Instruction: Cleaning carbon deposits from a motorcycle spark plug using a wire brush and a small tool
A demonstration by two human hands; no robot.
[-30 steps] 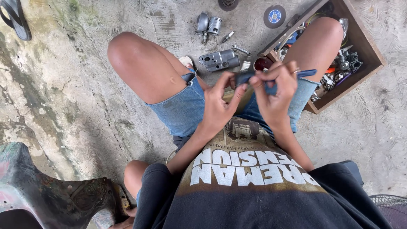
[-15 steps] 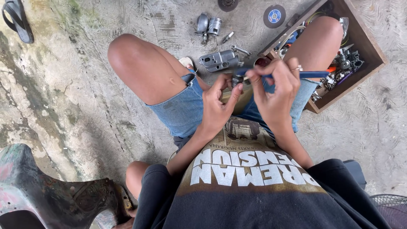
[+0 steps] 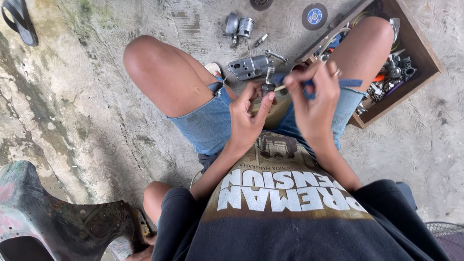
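I sit on a concrete floor with my knees spread. My left hand point(image 3: 249, 113) grips a small dark metal part point(image 3: 268, 87) with a shaft pointing away from me. My right hand point(image 3: 314, 99) holds a thin blue-handled tool point(image 3: 350, 83), its pale tip touching the part. Both hands meet above my lap, between my denim shorts' legs.
A grey metal housing point(image 3: 249, 66) lies on the floor just beyond my hands, with a cylinder piece point(image 3: 239, 25) and small loose parts further out. A wooden box point(image 3: 415, 46) of tools sits by my right knee. A round disc point(image 3: 314, 15), a sandal point(image 3: 19, 21) and a worn bike panel point(image 3: 58, 217) lie around.
My hands have shifted slightly, and the metal part has been turned so its shaft now stands up from my left hand. The tool tip stays against it.
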